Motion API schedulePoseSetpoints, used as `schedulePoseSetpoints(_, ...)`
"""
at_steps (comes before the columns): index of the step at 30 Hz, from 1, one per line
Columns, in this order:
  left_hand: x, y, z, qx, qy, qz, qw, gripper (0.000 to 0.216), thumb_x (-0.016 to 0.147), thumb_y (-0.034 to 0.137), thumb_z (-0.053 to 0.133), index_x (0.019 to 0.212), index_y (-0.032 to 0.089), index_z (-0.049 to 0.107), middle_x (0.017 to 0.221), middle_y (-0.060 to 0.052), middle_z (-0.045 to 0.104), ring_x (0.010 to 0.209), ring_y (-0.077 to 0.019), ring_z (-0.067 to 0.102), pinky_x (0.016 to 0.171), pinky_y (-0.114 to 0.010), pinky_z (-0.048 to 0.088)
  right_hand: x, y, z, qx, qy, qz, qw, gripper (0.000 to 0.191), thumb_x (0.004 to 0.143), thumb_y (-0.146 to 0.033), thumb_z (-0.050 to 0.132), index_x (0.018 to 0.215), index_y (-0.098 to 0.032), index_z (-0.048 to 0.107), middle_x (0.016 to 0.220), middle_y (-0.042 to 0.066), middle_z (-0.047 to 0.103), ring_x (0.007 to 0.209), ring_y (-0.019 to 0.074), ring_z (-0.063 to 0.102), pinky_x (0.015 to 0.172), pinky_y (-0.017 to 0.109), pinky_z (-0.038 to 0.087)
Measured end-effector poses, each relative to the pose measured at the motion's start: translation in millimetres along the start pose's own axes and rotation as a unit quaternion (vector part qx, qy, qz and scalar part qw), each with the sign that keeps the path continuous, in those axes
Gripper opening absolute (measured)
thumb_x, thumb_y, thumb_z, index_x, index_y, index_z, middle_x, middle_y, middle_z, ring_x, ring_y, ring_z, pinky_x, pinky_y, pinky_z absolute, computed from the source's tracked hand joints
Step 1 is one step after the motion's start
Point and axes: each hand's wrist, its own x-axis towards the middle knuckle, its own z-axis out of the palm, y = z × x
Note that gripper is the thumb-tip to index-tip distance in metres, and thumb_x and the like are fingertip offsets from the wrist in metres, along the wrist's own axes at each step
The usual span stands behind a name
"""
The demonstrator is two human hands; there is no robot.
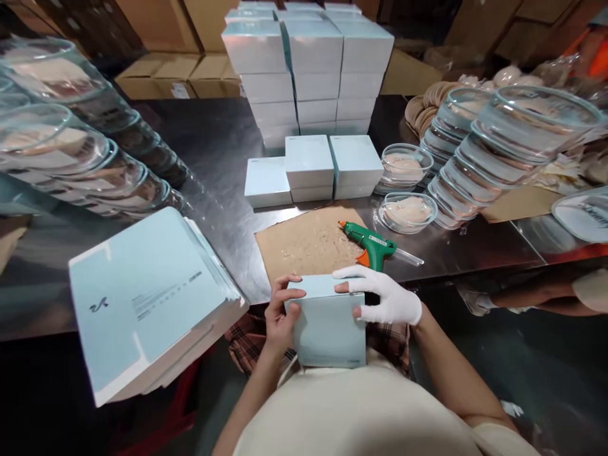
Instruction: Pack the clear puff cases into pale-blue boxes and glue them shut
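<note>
A light-blue cardboard box (pixel 327 332) is tilted against my body at the table's front edge, between both hands. Bare, my left hand (pixel 284 310) grips its left side and upper edge with bent fingers. On my right hand (pixel 382 297) is a white glove that leaves some fingertips uncovered; its fingers clasp the box's upper right edge. Just beyond the box, a green glue gun (pixel 373 244) with an orange nozzle and trigger lies on a brown cardboard sheet (pixel 304 244) spotted with dried glue. A clear glue stick (pixel 409 256) sticks out of its back.
Flat light-blue box blanks (pixel 142 297) are piled at the left, overhanging the table edge. Finished-looking boxes (pixel 313 57) stand stacked at the back. Clear round containers (pixel 475 171) rise in leaning stacks at right, with more containers (pixel 85 145) at left. Someone's leg (pixel 536 294) shows at right.
</note>
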Motion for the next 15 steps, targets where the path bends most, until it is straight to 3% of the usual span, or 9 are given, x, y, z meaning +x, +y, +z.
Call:
schedulePoseSetpoints(3, 1.2, 4.5, -6.3, 0.018, -0.007, -0.022, 1.0, 0.041, 0.097, 0.06, 0.063, 0.084, 0.023, 0.072, 0.107, -0.008, 0.069, 0.106, -0.0242, 0.067, 0.097, -0.041, 0.053, 1.7, 0.4, 6.4, -0.032, -0.001, -0.041, 0.999, 0.029, 0.097, -0.041, 0.069, 0.12, -0.027, 0.079, 0.131, 0.012, 0.072, 0.118, 0.0224, 0.071, 0.106, 0.041, 0.056)
schedulePoseSetpoints(6, 7.4, 12.8, -7.7, 0.018, -0.011, -0.019, 1.0, 0.036, 0.098, 0.057, 0.065, 0.086, 0.023, 0.073, 0.11, -0.007, 0.07, 0.109, -0.0242, 0.066, 0.099, -0.041, 0.052, -6.3, 5.5, 12.4, -0.02, 0.045, -0.026, 0.998, 0.035, 0.095, -0.049, 0.073, 0.123, -0.028, 0.077, 0.141, 0.013, 0.066, 0.126, 0.0248, 0.067, 0.108, 0.044, 0.054)
schedulePoseSetpoints(8, 14.4, 20.2, -6.7, 0.028, 0.064, 0.0, 0.998, 0.031, 0.099, 0.053, 0.065, 0.091, 0.025, 0.072, 0.115, -0.005, 0.07, 0.113, -0.0225, 0.065, 0.105, -0.04, 0.049, -22.6, 7.1, 16.4, 0.011, 0.162, 0.025, 0.986, 0.062, 0.083, -0.066, 0.08, 0.131, -0.028, 0.07, 0.145, 0.014, 0.061, 0.123, 0.0263, 0.068, 0.101, 0.042, 0.059)
schedulePoseSetpoints(10, 20.5, 26.2, -3.7, 0.01, 0.203, 0.025, 0.979, 0.023, 0.103, 0.049, 0.061, 0.103, 0.028, 0.069, 0.123, -0.002, 0.07, 0.119, -0.0196, 0.064, 0.11, -0.038, 0.046, -44.3, 5.1, 23.1, 0.044, 0.262, 0.087, 0.96, 0.078, 0.075, -0.081, 0.076, 0.129, -0.025, 0.068, 0.127, 0.013, 0.07, 0.098, 0.0224, 0.073, 0.081, 0.033, 0.064)
schedulePoseSetpoints(12, 22.0, 27.5, 1.8, -0.046, 0.3, 0.021, 0.953, 0.024, 0.108, 0.051, 0.05, 0.117, 0.034, 0.064, 0.133, 0.002, 0.068, 0.125, -0.0173, 0.062, 0.11, -0.035, 0.049, -63.8, 0.4, 32.7, 0.061, 0.251, 0.145, 0.955, 0.08, 0.074, -0.089, 0.068, 0.116, -0.021, 0.073, 0.099, 0.008, 0.075, 0.075, 0.0192, 0.07, 0.065, 0.029, 0.061)
schedulePoseSetpoints(14, 18.0, 23.8, 8.8, -0.077, 0.288, -0.031, 0.954, 0.031, 0.109, 0.057, 0.042, 0.125, 0.038, 0.06, 0.141, 0.002, 0.066, 0.128, -0.0188, 0.062, 0.104, -0.034, 0.055, -74.1, -5.4, 40.9, 0.044, 0.237, 0.198, 0.95, 0.074, 0.074, -0.088, 0.069, 0.1, -0.019, 0.078, 0.087, 0.008, 0.077, 0.071, 0.0217, 0.07, 0.064, 0.031, 0.061)
schedulePoseSetpoints(15, 14.8, 21.4, 12.0, -0.059, 0.258, -0.057, 0.963, 0.032, 0.107, 0.058, 0.044, 0.126, 0.037, 0.06, 0.144, 0.0, 0.065, 0.132, -0.0207, 0.062, 0.103, -0.034, 0.057, -74.8, -8.6, 42.3, 0.024, 0.266, 0.216, 0.939, 0.069, 0.077, -0.084, 0.071, 0.096, -0.019, 0.079, 0.085, 0.008, 0.078, 0.071, 0.0234, 0.071, 0.065, 0.033, 0.062)
